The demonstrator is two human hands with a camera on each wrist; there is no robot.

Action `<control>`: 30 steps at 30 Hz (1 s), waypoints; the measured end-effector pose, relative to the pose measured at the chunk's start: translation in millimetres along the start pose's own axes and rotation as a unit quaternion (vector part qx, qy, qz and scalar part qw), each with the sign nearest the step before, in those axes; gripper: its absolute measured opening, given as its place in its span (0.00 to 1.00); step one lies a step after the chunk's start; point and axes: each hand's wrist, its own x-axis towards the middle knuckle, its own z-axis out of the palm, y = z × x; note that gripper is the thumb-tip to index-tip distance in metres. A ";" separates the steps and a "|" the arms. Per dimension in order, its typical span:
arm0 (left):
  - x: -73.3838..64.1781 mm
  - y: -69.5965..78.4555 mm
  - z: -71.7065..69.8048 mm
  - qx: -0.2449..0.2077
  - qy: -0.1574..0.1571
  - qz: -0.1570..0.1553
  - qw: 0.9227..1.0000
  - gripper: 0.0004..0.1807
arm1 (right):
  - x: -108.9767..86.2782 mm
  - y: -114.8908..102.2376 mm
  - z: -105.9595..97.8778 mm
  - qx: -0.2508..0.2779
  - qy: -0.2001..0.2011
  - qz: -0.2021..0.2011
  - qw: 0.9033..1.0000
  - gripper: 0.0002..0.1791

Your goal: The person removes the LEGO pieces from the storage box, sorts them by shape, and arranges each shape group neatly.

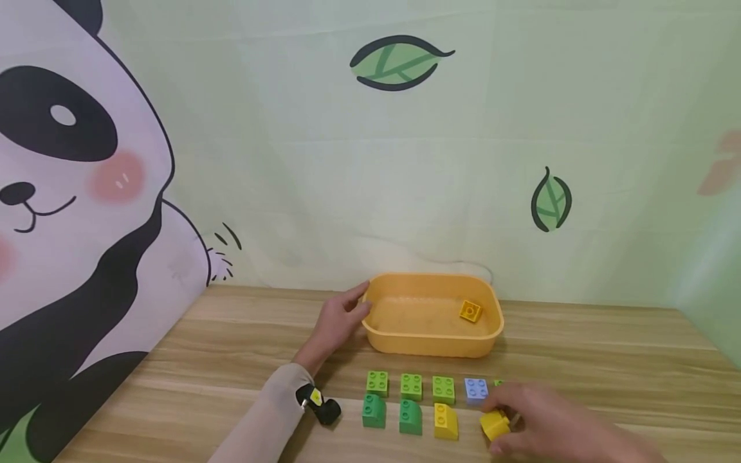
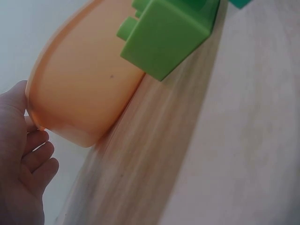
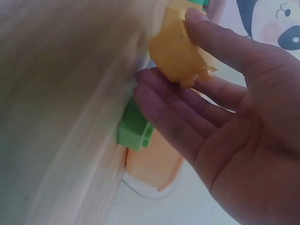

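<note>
My left hand [image 1: 338, 319] rests against the left end of an orange plastic basin [image 1: 434, 346], thumb and fingertips touching its rim; in the left wrist view the other fingers bend loosely beside it. Low at the right, my right hand [image 1: 544, 415] pinches a yellow toy building block [image 3: 176, 54] between thumb and fingers, tilted, its studs toward the palm in the right wrist view. Nearest to that hand are a blue block [image 1: 476, 390], a yellow curved block [image 1: 445, 422] and a green block [image 3: 133, 127] partly hidden by the fingers.
Light green blocks [image 1: 411, 386] stand in a row before the basin, with dark green curved blocks [image 1: 374, 411] in a nearer row. One yellow block [image 1: 470, 311] lies inside the basin at the right. Behind the wooden table [image 1: 260, 347] hangs a panda-printed cloth [image 1: 289, 193].
</note>
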 end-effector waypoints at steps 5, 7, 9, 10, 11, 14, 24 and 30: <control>-0.4 0.9 -0.1 0.005 -0.002 -0.007 1.000 0.27 | 1.1 -0.2 3.2 -0.012 -0.006 -0.012 1.000 0.22; -0.5 1.6 -0.1 0.005 -0.003 -0.008 1.000 0.27 | 2.5 -0.4 3.9 -0.012 -0.011 -0.026 1.000 0.21; -0.7 2.1 0.0 0.005 -0.002 -0.008 1.000 0.27 | 4.2 -0.5 4.7 -0.016 -0.013 -0.034 0.999 0.20; -0.8 2.3 0.0 0.004 -0.002 -0.009 1.000 0.27 | 4.7 -0.5 5.2 -0.014 -0.015 -0.033 0.999 0.20; -0.8 2.4 0.0 0.003 -0.002 -0.008 1.000 0.27 | 5.4 -0.5 5.8 -0.013 -0.016 -0.032 0.999 0.20; -0.6 1.1 0.1 -0.001 -0.001 -0.004 1.000 0.27 | 5.6 -0.1 8.0 -0.013 -0.019 -0.015 1.000 0.20; 0.4 -1.3 0.4 -0.003 -0.001 0.000 1.000 0.27 | 8.9 3.5 8.9 -0.040 -0.008 -0.016 0.999 0.23; -0.1 0.7 0.1 -0.002 -0.001 0.002 1.000 0.27 | 10.5 3.2 9.0 -0.045 -0.006 -0.012 0.999 0.22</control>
